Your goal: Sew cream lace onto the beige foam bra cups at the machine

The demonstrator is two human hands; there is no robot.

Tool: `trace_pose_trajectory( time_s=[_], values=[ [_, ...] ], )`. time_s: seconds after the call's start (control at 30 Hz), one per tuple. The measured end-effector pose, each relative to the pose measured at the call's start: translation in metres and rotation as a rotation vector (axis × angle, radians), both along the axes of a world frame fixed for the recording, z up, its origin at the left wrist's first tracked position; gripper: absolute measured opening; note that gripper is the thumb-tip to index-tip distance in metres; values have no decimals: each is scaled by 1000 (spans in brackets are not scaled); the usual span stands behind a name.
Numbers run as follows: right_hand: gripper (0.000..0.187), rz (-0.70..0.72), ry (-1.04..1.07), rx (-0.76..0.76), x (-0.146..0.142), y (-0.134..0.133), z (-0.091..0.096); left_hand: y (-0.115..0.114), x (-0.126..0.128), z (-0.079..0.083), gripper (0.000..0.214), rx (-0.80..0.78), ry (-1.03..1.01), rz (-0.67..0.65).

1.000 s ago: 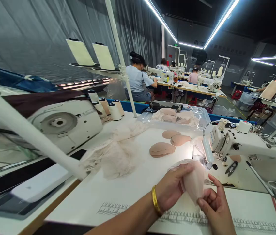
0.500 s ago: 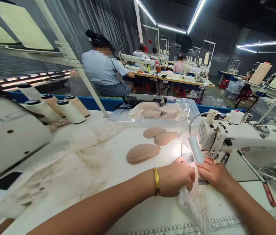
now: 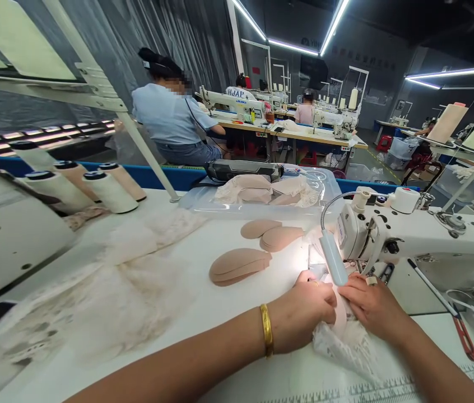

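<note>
My left hand, with a gold bangle at the wrist, is closed on a piece of pale lace fabric with a smooth pink part. The lace hangs below the fingers towards the front of the table. My right hand lies on the fabric's right side, fingers stretched flat and pointing left, with a pale band on one finger. Both hands are just in front of the sewing machine. A lamp on a bent neck hides part of the needle area.
Beige oval cup pads lie left of the machine. Sheer lace spreads over the left table. Behind is a clear plastic tray with more pieces. Thread cones stand at left, red-handled tweezers at right. A co-worker sits beyond.
The view has shifted slightly. My right hand has turned a little, showing more of its back and the finger band. The hanging lace is bunched closer beneath my hands.
</note>
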State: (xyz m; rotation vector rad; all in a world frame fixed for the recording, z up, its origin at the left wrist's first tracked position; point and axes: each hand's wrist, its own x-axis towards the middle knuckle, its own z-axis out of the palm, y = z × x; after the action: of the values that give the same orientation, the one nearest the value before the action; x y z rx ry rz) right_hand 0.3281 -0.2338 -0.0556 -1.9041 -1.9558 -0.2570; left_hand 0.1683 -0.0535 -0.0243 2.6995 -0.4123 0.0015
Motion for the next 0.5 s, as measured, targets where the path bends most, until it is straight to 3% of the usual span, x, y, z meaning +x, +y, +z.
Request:
trace_pose_trajectory(
  time_s=[0.23,0.5],
  values=[
    [30,-55,-1,-17,-1,0,1,4,2,-9,36,-13,-101,-18],
    [34,-74,2,-28,0,-3,-5,9,2,6,28,-19,-39,-61]
  ],
)
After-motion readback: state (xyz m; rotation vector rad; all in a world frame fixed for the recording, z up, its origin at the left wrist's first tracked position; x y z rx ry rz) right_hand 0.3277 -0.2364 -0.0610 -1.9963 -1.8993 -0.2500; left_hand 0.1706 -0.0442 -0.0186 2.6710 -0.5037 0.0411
